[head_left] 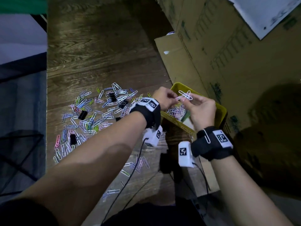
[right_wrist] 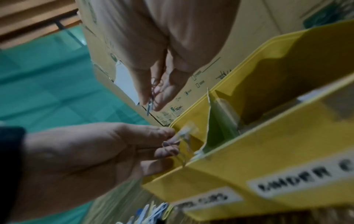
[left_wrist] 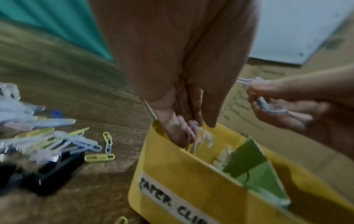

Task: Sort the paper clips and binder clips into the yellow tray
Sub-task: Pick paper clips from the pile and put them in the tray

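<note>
While both hands work above the yellow tray (head_left: 222,111), each pinches pale paper clips at its fingertips. The left hand (head_left: 163,98) is curled, thumb and forefinger closed on clips over the tray's near-left compartment; the left wrist view shows several clips hanging from its fingertips (left_wrist: 184,133) just inside the tray wall. The right hand (head_left: 201,108) holds two white paper clips (head_left: 185,95) that lie crossed, gripped between thumb and forefinger above the tray's middle. How many further clips sit in its palm cannot be told; both wrist views are blurred.

The tray stands at the edge of the wooden table (head_left: 101,51), against the cardboard boxes (head_left: 228,54). A green divider (left_wrist: 247,160) splits the tray into compartments. The compartment beneath the left hand holds a heap of sorted clips (head_left: 176,112). A white label (left_wrist: 172,201) on the tray's outer wall reads "PAPER CLI", the rest cut off; a second label (right_wrist: 298,180) beside it is too blurred to read fully.

To the left of the tray, on the table, lies a spread of loose coloured paper clips (head_left: 91,115) with several black binder clips (head_left: 82,115) among them. A smaller scatter of clips (head_left: 135,165) lies on the table nearer the person than the tray. One white clip (head_left: 206,136) is hooked on the black right wrist strap (head_left: 210,144).
</note>
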